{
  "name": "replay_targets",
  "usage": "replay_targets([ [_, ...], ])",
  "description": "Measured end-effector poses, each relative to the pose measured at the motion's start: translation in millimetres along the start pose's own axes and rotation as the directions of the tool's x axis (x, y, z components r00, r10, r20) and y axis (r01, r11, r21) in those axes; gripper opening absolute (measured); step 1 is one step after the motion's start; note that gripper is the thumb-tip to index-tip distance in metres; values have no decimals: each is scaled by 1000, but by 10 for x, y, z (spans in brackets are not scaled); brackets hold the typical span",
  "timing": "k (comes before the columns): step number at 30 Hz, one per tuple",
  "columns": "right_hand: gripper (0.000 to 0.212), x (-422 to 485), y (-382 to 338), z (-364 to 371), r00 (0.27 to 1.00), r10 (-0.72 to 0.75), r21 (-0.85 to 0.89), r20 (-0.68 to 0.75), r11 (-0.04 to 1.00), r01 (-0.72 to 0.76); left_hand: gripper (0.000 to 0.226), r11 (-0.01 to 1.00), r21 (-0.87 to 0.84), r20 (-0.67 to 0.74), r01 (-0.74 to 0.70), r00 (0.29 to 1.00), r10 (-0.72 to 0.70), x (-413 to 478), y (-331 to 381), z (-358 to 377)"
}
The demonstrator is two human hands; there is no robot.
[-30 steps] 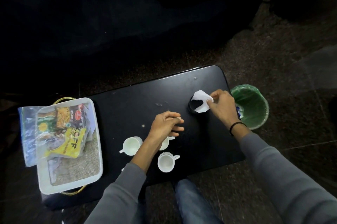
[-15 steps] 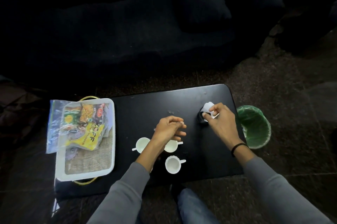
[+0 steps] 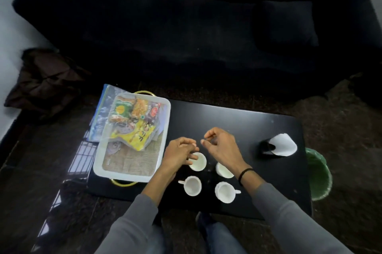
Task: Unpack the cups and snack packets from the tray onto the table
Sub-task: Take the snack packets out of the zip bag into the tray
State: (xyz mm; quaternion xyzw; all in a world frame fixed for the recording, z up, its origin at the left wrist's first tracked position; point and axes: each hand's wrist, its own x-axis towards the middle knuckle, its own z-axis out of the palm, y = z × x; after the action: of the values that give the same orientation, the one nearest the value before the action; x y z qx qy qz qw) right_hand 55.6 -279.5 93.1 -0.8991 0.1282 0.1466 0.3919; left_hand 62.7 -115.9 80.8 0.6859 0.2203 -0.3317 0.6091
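Several white cups stand on the black table (image 3: pixel 237 121) in front of me. My left hand (image 3: pixel 179 154) lies curled over the far-left cup (image 3: pixel 199 163), fingertips on its rim. My right hand (image 3: pixel 221 147) hovers just right of it, thumb and forefinger pinched with nothing in them; its wrist crosses over another cup (image 3: pixel 224 170). Two more cups (image 3: pixel 192 186) (image 3: pixel 225 192) stand nearer me. The white tray (image 3: pixel 124 174) sits on the table's left end. A clear bag of snack packets (image 3: pixel 132 127) lies across its far half.
A black holder with a white tissue (image 3: pixel 284 146) stands at the table's right end. A green-lined bin (image 3: pixel 318 175) is on the floor beyond that end. A black sofa (image 3: pixel 186 36) runs behind the table, and a dark bundle (image 3: pixel 45 82) lies far left.
My right hand has let go of the white tissue at the black holder and moved left, close to my left hand. The left hand stays at the cup. My head view has shifted.
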Motion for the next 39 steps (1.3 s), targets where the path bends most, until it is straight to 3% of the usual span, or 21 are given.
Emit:
replay_targets([
  [8, 12, 483, -893, 1038, 985, -47, -23, 165, 998, 52, 8, 1000, -11, -200, 4, 980, -6, 290, -187, -1308],
  [14, 12, 894, -1325, 1829, 965, -45, -52, 257, 997, 60, 12, 946, 323, -443, 14, 886, 138, 635, -269, -2200],
  [17, 14, 1050, -1449, 2157, 958, -5, -94, 285, 995, 33, 24, 890, 456, -487, 28, 845, 223, 832, -311, -2565],
  [20, 15, 1157, -1537, 2402, 945, -4, -133, 326, 990, 50, 48, 817, 568, -496, 98, 833, 244, 1037, -337, -2913],
  [22, 15, 1173, -1580, 2464, 940, 0, -158, 340, 986, 57, 59, 777, 603, -480, 180, 860, 174, 1173, -339, -3088],
  [26, 14, 1189, -1671, 2533, 946, 31, -155, 323, 988, 21, 80, 841, 479, -406, 252, 913, -42, 1448, -335, -3396],
  [29, 11, 1211, -1712, 2511, 947, 19, -153, 319, 988, 31, 70, 880, 414, -372, 231, 926, -68, 1536, -358, -3517],
  [34, 11, 1235, -1805, 2451, 947, 7, -147, 323, 988, 43, 30, 842, 533, -361, 81, 922, 139, 1433, -342, -3548],
  [39, 14, 1192, -1905, 2435, 945, -25, -93, 326, 994, 59, 41, 873, 484, -295, -62, 927, 230, 1322, -378, -3458],
])
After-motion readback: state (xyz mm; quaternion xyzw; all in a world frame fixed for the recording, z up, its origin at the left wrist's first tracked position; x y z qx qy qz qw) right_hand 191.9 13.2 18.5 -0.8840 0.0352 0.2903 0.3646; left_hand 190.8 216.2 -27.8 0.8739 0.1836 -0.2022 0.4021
